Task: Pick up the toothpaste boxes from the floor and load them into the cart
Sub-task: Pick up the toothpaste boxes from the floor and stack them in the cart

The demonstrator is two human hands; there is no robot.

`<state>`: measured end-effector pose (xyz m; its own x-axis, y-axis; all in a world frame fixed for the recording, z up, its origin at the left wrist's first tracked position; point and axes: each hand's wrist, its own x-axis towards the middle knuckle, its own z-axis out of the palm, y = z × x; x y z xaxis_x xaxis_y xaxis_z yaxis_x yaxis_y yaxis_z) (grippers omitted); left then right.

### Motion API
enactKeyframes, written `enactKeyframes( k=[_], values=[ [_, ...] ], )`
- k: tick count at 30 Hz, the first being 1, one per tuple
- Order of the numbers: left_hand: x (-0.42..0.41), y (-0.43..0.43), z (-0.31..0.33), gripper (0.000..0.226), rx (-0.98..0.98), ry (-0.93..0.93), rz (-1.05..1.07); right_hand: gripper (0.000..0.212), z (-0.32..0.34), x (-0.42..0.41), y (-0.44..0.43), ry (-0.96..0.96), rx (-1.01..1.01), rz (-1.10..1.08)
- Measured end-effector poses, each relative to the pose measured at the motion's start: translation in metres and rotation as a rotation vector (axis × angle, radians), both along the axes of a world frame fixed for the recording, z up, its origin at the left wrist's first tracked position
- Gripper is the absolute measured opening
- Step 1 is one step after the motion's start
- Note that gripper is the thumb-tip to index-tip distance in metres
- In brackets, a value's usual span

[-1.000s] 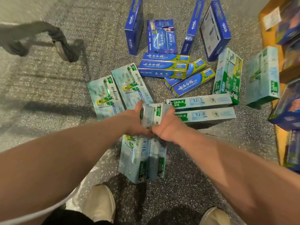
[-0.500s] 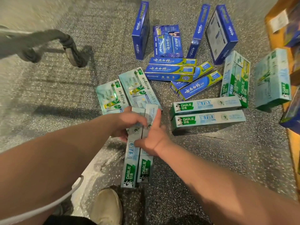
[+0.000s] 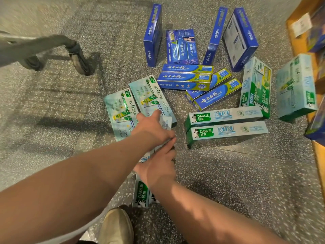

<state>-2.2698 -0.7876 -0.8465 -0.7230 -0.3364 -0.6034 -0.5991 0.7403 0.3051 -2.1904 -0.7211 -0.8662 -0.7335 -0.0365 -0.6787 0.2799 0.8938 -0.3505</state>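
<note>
Item in hand: a pair of Darlie boxes [image 3: 141,192], side by side, long axis running away from us toward the pile. Our left hand [image 3: 152,128] lies flat on the far end, fingers together; our right hand [image 3: 157,169] clasps the middle, nearer us. On the floor [image 3: 228,182] we count roughly seventeen boxes. Cart wheel [image 3: 78,58] far left.

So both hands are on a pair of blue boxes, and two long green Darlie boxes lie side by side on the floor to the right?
Not blue. The head view shows both hands on a pair of green-and-white Darlie boxes. The two long Darlie boxes do lie side by side.
</note>
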Motion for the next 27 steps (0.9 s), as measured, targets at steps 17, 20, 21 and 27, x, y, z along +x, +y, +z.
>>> enactKeyframes(
  k=[17, 20, 21, 27],
  values=[
    [-0.025, -0.020, 0.214, 0.090, 0.050, 0.050, 0.366, 0.128, 0.229, -0.042, 0.013, 0.250, 0.105, 0.272],
    [-0.026, -0.033, 0.328, 0.090, 0.040, 0.087, 0.467, 0.126, 0.339, -0.051, 0.006, 0.322, 0.087, 0.384],
    [-0.026, -0.039, 0.368, 0.089, 0.030, 0.107, 0.496, 0.122, 0.377, -0.055, 0.003, 0.349, 0.078, 0.418],
    [-0.018, -0.084, 0.604, 0.081, -0.046, 0.230, 0.579, 0.103, 0.601, -0.072, -0.031, 0.491, -0.004, 0.566]
  ],
)
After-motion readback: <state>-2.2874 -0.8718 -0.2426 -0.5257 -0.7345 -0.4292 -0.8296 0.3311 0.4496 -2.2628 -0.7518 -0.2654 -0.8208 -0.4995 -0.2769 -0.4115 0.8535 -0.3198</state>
